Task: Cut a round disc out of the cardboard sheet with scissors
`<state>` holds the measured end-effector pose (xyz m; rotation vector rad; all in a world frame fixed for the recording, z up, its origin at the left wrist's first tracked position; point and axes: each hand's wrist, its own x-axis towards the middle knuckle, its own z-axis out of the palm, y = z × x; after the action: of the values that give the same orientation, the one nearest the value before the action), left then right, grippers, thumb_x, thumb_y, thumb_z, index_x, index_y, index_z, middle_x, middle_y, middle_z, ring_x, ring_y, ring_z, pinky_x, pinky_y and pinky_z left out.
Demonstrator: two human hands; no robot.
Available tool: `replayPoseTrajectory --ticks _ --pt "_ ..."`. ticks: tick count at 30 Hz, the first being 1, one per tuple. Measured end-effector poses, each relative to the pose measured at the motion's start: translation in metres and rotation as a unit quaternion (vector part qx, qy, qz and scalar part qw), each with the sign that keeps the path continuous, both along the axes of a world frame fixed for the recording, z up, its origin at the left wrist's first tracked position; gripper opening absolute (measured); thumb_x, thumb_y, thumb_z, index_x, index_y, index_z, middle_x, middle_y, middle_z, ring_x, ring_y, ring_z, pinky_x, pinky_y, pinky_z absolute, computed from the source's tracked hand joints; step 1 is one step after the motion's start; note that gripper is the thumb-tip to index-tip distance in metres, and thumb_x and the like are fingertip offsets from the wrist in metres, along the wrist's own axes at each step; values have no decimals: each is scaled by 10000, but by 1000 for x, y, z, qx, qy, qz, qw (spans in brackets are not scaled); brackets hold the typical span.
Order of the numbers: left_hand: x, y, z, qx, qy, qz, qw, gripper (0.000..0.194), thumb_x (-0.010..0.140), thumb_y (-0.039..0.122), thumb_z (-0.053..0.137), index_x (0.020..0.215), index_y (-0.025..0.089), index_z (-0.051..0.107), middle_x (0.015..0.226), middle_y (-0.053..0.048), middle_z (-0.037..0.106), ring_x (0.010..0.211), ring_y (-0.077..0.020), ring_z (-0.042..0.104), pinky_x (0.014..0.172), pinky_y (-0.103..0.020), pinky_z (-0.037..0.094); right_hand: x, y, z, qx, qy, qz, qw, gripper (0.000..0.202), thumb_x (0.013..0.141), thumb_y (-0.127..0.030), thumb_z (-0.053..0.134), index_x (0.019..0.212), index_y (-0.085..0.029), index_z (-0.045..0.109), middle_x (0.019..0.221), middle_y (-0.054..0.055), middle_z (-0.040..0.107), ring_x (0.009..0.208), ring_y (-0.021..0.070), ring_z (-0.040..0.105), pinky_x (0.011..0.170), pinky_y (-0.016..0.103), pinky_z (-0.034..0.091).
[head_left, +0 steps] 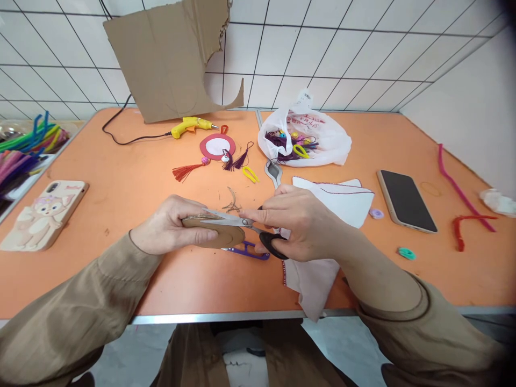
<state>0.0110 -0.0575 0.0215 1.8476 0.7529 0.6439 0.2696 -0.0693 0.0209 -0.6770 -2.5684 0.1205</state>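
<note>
My left hand [171,226] grips a round piece of cardboard [223,236], thumb on its face and fingers behind. Black-handled scissors [274,243] are in my right hand [300,223], with the index finger stretched along near the pivot. The blades lie along the upper edge of the cardboard disc. Thin cardboard trimmings [231,200] lie on the table just behind it. Below the scissors, partly covered, is a purple plastic tool [250,251]. White cloth [338,201] with dark red edging spreads beneath and beside my right hand.
At the back stand a cut cardboard sheet [165,64], a yellow glue gun [193,127] with its cord, and a white plastic bag [330,142] of tassels. A red-rimmed disc [217,146] lies mid-table. Phones lie left [46,215] and right [406,200]; pipe cleaners [459,185] lie far right.
</note>
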Motion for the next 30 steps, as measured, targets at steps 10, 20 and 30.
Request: replayPoseTrajectory --ticks 10,20,30 --pt "1 0 -1 -15 -4 -3 1000 119 755 196 713 844 162 784 671 -45 730 581 -157 654 509 -210 526 4 0 2 8 -32 -1 999 398 744 -134 480 1087 -176 677 548 -44 516 520 116 370 579 282 257" --pt "1 0 -2 -4 10 -2 1000 98 749 220 713 754 134 758 570 -23 651 493 -119 553 443 -194 463 7 1 4 -13 -52 8 999 365 754 -124 476 1055 -194 671 572 -44 536 521 118 406 584 283 275" --pt "0 0 -1 -58 3 43 997 163 740 253 728 836 136 789 728 -81 762 620 -196 690 538 -257 556 4 7 -4 -47 13 -21 999 277 838 -113 492 1036 -185 673 588 -30 601 514 109 466 586 259 338"
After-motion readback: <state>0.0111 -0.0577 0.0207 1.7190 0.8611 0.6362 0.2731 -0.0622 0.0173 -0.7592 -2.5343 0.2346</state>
